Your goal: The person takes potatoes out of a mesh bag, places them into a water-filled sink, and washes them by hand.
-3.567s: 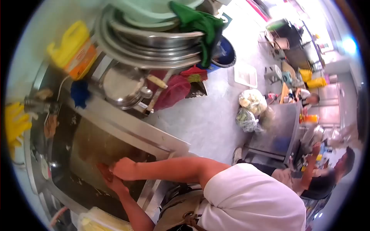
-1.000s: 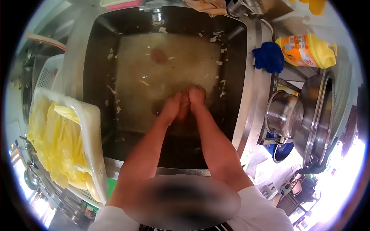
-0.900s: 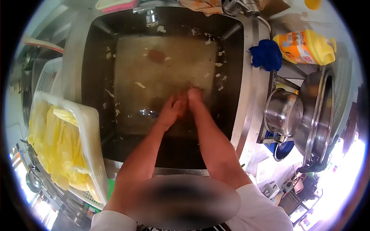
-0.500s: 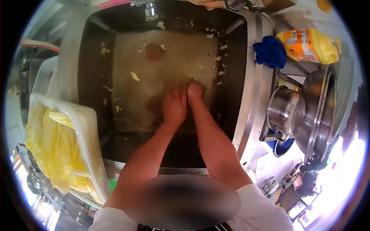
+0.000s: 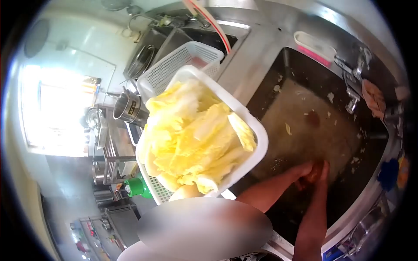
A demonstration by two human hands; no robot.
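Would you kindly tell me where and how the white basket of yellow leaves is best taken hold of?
I would grip the white basket by its rim, coming from the side facing the sink. That edge stands raised and mostly uncovered, whereas the yellow leaves overlap much of the opposite edge. It is heaped, so keeping it level seems wise.

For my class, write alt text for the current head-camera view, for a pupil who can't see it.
A person's left hand and right hand are close together in a metal sink of cloudy water; whether they hold anything is unclear. Beside the sink, a white basket holds yellow leaves.
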